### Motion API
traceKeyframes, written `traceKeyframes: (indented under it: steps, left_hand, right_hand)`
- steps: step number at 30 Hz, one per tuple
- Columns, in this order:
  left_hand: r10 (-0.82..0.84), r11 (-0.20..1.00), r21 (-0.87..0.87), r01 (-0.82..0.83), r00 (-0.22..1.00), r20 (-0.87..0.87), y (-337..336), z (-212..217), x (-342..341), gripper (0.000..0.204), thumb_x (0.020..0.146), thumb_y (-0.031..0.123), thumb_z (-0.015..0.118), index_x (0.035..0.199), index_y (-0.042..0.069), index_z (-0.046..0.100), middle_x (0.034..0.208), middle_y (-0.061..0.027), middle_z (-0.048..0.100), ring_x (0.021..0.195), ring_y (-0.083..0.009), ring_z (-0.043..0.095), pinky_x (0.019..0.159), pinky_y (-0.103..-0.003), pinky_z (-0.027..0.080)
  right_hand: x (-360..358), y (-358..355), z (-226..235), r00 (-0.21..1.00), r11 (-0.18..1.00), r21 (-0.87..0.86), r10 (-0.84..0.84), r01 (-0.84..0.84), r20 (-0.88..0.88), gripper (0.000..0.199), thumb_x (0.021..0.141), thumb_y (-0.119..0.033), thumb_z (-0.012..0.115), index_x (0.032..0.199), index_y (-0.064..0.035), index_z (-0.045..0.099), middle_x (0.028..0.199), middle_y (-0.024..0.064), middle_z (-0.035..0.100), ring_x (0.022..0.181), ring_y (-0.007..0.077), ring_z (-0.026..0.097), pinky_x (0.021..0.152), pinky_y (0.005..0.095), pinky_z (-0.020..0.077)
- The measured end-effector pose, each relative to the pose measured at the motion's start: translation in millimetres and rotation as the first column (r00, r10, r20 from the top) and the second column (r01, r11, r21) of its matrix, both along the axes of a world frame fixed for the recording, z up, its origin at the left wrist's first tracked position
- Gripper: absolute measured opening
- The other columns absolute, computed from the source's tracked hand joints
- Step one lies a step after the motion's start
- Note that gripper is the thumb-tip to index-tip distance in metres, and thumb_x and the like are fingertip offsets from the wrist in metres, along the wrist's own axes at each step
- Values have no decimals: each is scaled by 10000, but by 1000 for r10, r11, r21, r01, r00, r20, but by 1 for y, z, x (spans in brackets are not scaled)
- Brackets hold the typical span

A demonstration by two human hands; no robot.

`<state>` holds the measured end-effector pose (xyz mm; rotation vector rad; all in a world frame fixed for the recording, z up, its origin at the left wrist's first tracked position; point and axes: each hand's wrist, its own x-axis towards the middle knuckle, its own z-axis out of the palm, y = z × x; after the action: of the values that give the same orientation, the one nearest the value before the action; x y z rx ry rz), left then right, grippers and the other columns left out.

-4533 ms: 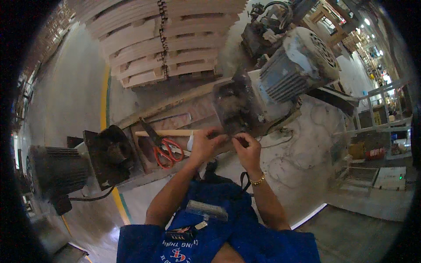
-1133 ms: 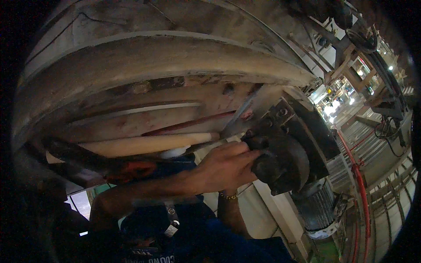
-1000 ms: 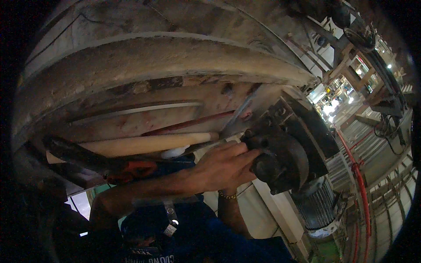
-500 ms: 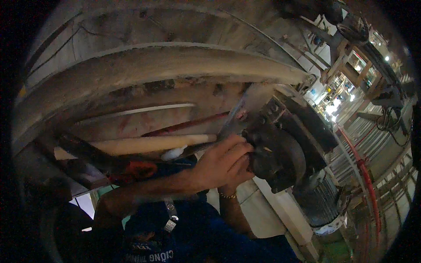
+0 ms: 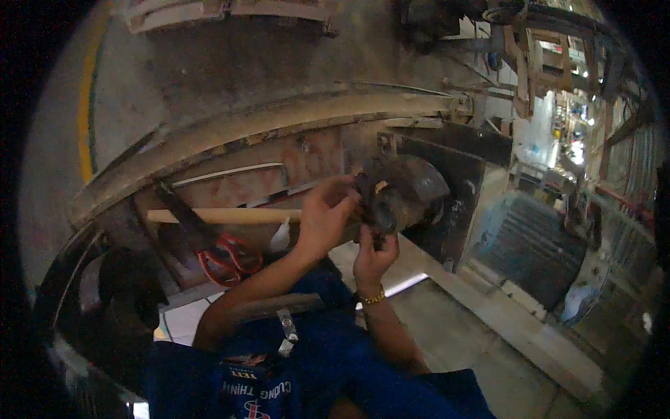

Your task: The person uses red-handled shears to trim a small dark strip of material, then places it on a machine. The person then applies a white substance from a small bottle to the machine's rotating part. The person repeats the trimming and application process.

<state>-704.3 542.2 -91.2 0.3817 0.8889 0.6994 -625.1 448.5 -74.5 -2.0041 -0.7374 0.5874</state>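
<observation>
In front of me is a dark, round machine housing (image 5: 419, 181). A small dark curved part (image 5: 377, 209) sits at its near left side; whether it is fixed to the housing, I cannot tell. My left hand (image 5: 324, 216) has its thumb and fingers closed on the upper left edge of this part. Below it, my right hand (image 5: 377, 262), a gold bracelet at the wrist, pinches the part's lower end. Left of my hands lie a pale rod (image 5: 223, 216), a small white nozzle bottle (image 5: 280, 236) and red-handled scissors (image 5: 227, 262).
A finned motor (image 5: 530, 234) stands to the right, beside a dark upright plate (image 5: 457, 188). A long curved beam (image 5: 279, 115) runs across the far side. Beyond it, a pallet (image 5: 223, 10) rests on the floor, with a yellow line (image 5: 87, 105) at far left.
The view has shifted, showing more floor and the whole scissors. My hands, overlapping before, now sit apart with both on the dark part, the right hand fully visible below the left.
</observation>
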Motion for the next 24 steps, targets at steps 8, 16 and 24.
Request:
traceKeyframes:
  steps: [8, 16, 24]
  left_hand:
    - [32, 997, 71, -29, 999, -43, 12, 23, -12, 193, 805, 68, 549, 977, -19, 537, 809, -77, 582, 673, -141, 568, 599, -267, 478]
    - [274, 886, 464, 5, 800, -533, 56, 12, -83, 148, 788, 46, 554, 920, -11, 586, 800, -85, 603, 699, -139, 571, 610, -256, 443]
    - [239, 241, 486, 840, 433, -869, 40, -12, -22, 304, 699, 163, 660, 975, 53, 594, 945, -116, 567, 874, -296, 541, 719, -361, 448]
  right_hand:
    - [-13, 4, 14, 992, 993, -9, 117, -117, -42, 199, 828, -134, 571, 956, 18, 570, 832, 59, 616, 727, 115, 550, 661, 255, 443]
    - [12, -22, 24, 952, 993, -1, 115, -121, -285, 183, 835, -133, 548, 965, -12, 593, 807, 40, 623, 670, 99, 549, 598, 218, 442]
    - [9, -35, 10, 956, 985, 19, 172, -172, -240, 175, 838, -107, 534, 974, -8, 577, 771, 42, 618, 566, 53, 499, 499, 189, 404]
